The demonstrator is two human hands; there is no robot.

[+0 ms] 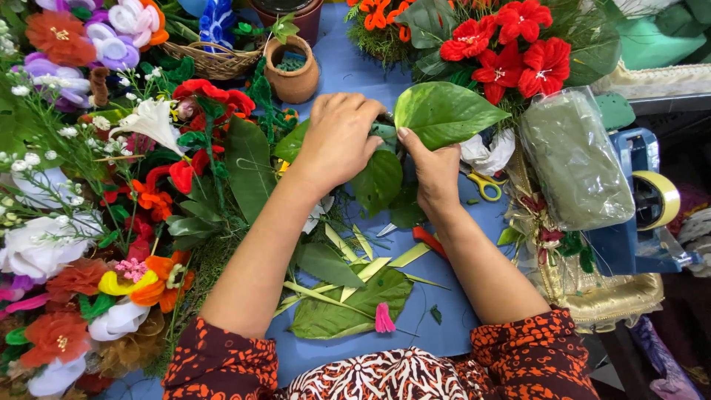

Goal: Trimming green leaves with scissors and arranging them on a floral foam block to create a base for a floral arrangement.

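My left hand point(339, 141) is closed over the base of some green leaves in the middle of the blue table point(355, 74). My right hand point(435, 172) pinches the stem end of a large shiny green leaf point(444, 112) that points up and to the right. Darker leaves point(379, 181) hang below and between the two hands. What lies under my left palm is hidden.
Artificial flowers point(81, 222) pile up on the left, red ones point(511, 44) at top right. A clay pot point(294, 70) and a wicker basket point(211, 61) stand behind. Yellow scissors point(485, 185), a wrapped green foam block point(574, 155), a tape dispenser point(652, 204), and cut leaf strips point(348, 274) lie nearby.
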